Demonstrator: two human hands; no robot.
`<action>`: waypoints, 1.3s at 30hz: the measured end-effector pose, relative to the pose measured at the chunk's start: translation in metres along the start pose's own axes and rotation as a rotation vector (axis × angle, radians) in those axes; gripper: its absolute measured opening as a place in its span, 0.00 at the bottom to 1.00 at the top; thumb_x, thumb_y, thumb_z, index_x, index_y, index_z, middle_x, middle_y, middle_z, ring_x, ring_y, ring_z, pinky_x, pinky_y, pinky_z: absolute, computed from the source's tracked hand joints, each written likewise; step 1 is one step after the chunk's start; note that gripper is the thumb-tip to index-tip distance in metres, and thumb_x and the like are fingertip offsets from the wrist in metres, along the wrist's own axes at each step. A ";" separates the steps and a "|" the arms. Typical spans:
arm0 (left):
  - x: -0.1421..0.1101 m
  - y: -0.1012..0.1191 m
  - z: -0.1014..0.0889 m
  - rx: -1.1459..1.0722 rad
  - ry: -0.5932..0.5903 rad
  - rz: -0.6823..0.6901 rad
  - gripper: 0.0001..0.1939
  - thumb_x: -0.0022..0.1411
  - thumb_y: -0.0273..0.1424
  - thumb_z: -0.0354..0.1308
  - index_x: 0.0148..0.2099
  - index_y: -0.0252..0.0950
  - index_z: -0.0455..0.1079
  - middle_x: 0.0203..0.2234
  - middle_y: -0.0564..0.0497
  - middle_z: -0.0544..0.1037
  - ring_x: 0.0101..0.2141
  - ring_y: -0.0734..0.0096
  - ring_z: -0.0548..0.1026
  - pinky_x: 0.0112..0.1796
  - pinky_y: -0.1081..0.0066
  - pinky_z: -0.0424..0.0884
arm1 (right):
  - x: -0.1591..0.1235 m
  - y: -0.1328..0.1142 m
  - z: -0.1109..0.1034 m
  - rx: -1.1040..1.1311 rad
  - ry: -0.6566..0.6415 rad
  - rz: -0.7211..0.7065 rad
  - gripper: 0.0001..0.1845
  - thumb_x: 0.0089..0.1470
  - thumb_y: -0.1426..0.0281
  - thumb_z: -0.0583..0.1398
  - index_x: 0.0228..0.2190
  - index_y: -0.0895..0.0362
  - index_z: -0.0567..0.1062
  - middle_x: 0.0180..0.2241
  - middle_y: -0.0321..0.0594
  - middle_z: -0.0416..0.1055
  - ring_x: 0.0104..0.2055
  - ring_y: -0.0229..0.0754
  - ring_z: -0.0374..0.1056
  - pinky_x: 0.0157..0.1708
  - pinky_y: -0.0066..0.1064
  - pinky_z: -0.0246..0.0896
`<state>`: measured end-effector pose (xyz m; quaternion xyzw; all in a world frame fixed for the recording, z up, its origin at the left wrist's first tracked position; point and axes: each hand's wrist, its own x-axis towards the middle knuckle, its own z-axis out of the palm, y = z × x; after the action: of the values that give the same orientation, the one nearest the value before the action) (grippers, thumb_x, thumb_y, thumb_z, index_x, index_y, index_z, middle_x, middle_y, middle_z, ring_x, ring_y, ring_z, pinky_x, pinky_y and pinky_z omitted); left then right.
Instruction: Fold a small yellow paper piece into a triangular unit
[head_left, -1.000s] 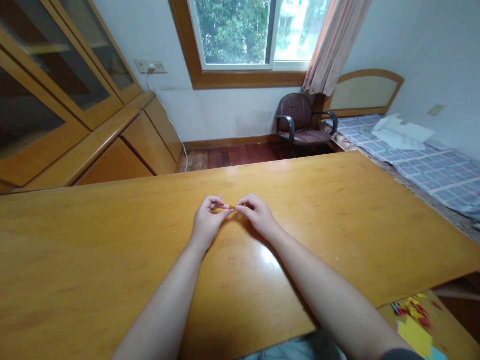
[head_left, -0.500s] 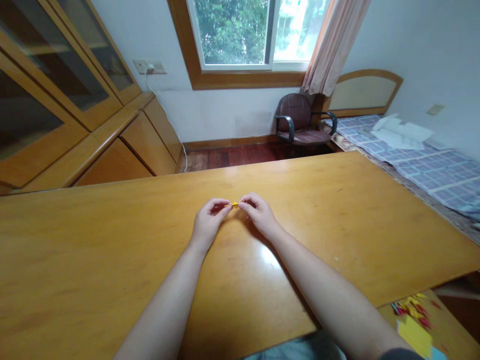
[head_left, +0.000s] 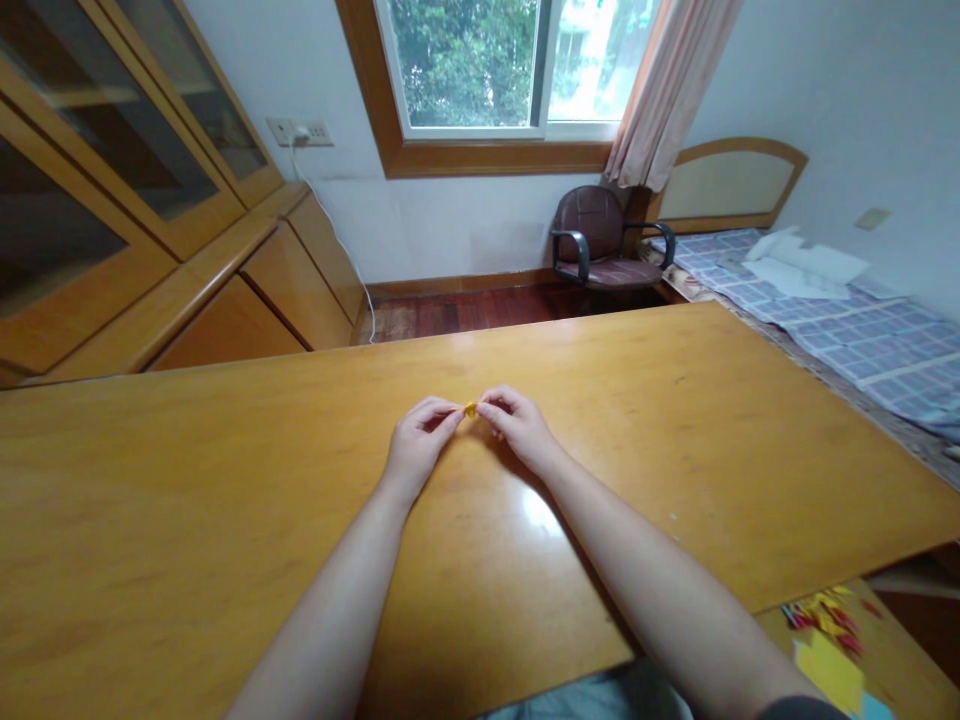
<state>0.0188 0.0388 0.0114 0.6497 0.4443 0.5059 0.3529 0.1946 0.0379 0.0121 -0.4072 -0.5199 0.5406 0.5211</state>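
Note:
A tiny folded piece of yellow paper (head_left: pixel 470 408) is pinched between both hands just above the wooden table (head_left: pixel 225 480). My left hand (head_left: pixel 415 447) grips its left end with thumb and forefinger closed. My right hand (head_left: pixel 517 425) grips the right end, its fingers curled in a pinch. Both forearms reach out from the near edge towards the middle of the table.
A lower surface at the bottom right holds yellow paper sheets (head_left: pixel 829 672) and several small folded red and yellow pieces (head_left: pixel 821 612). Wooden cabinets (head_left: pixel 150 220) stand on the left, a dark office chair (head_left: pixel 596 240) under the window, a bed (head_left: pixel 847 320) on the right.
Both hands have shifted slightly away from me, and the yellow paper between the fingertips now looks more bunched up. The arms have hardly moved.

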 end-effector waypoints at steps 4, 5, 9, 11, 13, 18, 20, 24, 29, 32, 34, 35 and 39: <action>-0.001 -0.001 0.000 0.022 0.027 0.008 0.06 0.59 0.34 0.63 0.33 0.37 0.76 0.29 0.52 0.76 0.32 0.71 0.74 0.37 0.72 0.68 | 0.001 0.004 0.001 -0.049 0.008 -0.029 0.12 0.48 0.61 0.66 0.32 0.55 0.76 0.27 0.33 0.69 0.25 0.35 0.61 0.25 0.27 0.55; -0.001 -0.001 0.000 0.027 0.024 0.010 0.06 0.59 0.34 0.63 0.33 0.37 0.76 0.29 0.52 0.76 0.32 0.71 0.74 0.36 0.72 0.68 | 0.001 0.005 0.001 -0.073 0.010 -0.044 0.12 0.47 0.62 0.67 0.32 0.55 0.77 0.27 0.34 0.69 0.26 0.35 0.61 0.26 0.27 0.55; -0.002 0.000 0.001 0.045 0.008 0.025 0.07 0.59 0.34 0.64 0.32 0.37 0.77 0.28 0.51 0.77 0.32 0.70 0.74 0.36 0.71 0.68 | 0.002 0.009 0.001 -0.163 0.029 -0.114 0.10 0.47 0.63 0.67 0.29 0.55 0.77 0.28 0.35 0.70 0.29 0.37 0.62 0.30 0.29 0.56; -0.002 0.000 0.001 0.042 0.007 0.024 0.06 0.58 0.34 0.64 0.32 0.37 0.77 0.28 0.51 0.77 0.32 0.70 0.74 0.36 0.71 0.68 | 0.002 0.008 0.001 -0.185 0.029 -0.141 0.09 0.48 0.63 0.67 0.28 0.56 0.77 0.28 0.35 0.70 0.30 0.37 0.63 0.32 0.30 0.57; -0.002 0.001 0.001 0.031 0.005 0.016 0.06 0.58 0.34 0.64 0.32 0.37 0.77 0.28 0.51 0.77 0.32 0.70 0.74 0.36 0.71 0.69 | 0.002 0.007 0.001 -0.190 0.025 -0.152 0.08 0.48 0.64 0.66 0.28 0.56 0.77 0.28 0.34 0.70 0.30 0.38 0.63 0.33 0.30 0.57; -0.002 0.002 0.001 0.002 -0.003 -0.013 0.06 0.58 0.34 0.64 0.33 0.38 0.77 0.29 0.52 0.77 0.33 0.70 0.74 0.37 0.71 0.69 | 0.001 0.004 0.001 -0.157 0.018 -0.137 0.07 0.49 0.65 0.65 0.29 0.56 0.77 0.28 0.34 0.70 0.31 0.38 0.64 0.34 0.30 0.57; -0.002 0.002 0.001 0.004 -0.006 -0.010 0.06 0.59 0.34 0.64 0.33 0.38 0.76 0.29 0.52 0.76 0.33 0.71 0.74 0.36 0.72 0.69 | 0.001 0.004 0.001 -0.149 0.010 -0.133 0.07 0.49 0.65 0.66 0.29 0.56 0.77 0.28 0.35 0.70 0.31 0.38 0.64 0.35 0.30 0.57; -0.002 -0.001 0.000 0.011 -0.014 0.013 0.06 0.59 0.34 0.64 0.32 0.37 0.76 0.29 0.52 0.75 0.33 0.71 0.73 0.37 0.72 0.68 | 0.001 0.004 0.000 -0.147 -0.004 -0.123 0.07 0.49 0.65 0.66 0.29 0.56 0.77 0.28 0.35 0.70 0.32 0.38 0.64 0.35 0.30 0.57; -0.001 -0.002 -0.001 0.022 -0.027 0.027 0.07 0.59 0.34 0.64 0.32 0.37 0.76 0.29 0.51 0.75 0.33 0.71 0.73 0.37 0.71 0.68 | 0.000 0.005 -0.001 -0.142 -0.028 -0.119 0.07 0.50 0.65 0.65 0.29 0.56 0.77 0.29 0.35 0.70 0.32 0.38 0.64 0.35 0.30 0.57; -0.001 -0.001 -0.001 0.006 -0.031 0.022 0.06 0.58 0.34 0.64 0.31 0.37 0.76 0.28 0.51 0.76 0.32 0.71 0.73 0.37 0.71 0.69 | -0.001 0.004 -0.001 -0.134 -0.047 -0.126 0.07 0.50 0.65 0.65 0.29 0.56 0.77 0.30 0.35 0.70 0.33 0.38 0.65 0.36 0.31 0.58; -0.001 -0.001 -0.001 -0.019 -0.035 0.008 0.06 0.56 0.34 0.65 0.31 0.37 0.76 0.28 0.51 0.76 0.32 0.70 0.74 0.37 0.71 0.69 | -0.001 0.003 -0.002 -0.133 -0.056 -0.131 0.07 0.50 0.65 0.65 0.29 0.56 0.77 0.30 0.35 0.70 0.33 0.39 0.65 0.36 0.31 0.58; -0.001 -0.001 -0.001 -0.032 -0.036 0.001 0.06 0.56 0.34 0.65 0.30 0.37 0.76 0.28 0.51 0.76 0.32 0.70 0.74 0.37 0.70 0.69 | -0.001 0.002 -0.002 -0.132 -0.060 -0.132 0.07 0.49 0.65 0.65 0.29 0.56 0.77 0.29 0.35 0.70 0.33 0.39 0.65 0.36 0.31 0.58; -0.001 0.001 -0.001 -0.065 -0.047 -0.007 0.07 0.54 0.35 0.67 0.30 0.37 0.76 0.27 0.51 0.76 0.31 0.70 0.74 0.36 0.70 0.70 | -0.001 0.001 -0.002 -0.098 -0.081 -0.120 0.07 0.48 0.65 0.65 0.28 0.56 0.76 0.29 0.35 0.70 0.34 0.39 0.66 0.37 0.31 0.59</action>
<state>0.0177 0.0375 0.0120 0.6481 0.4215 0.5032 0.3861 0.1964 0.0371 0.0110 -0.3783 -0.5899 0.4981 0.5107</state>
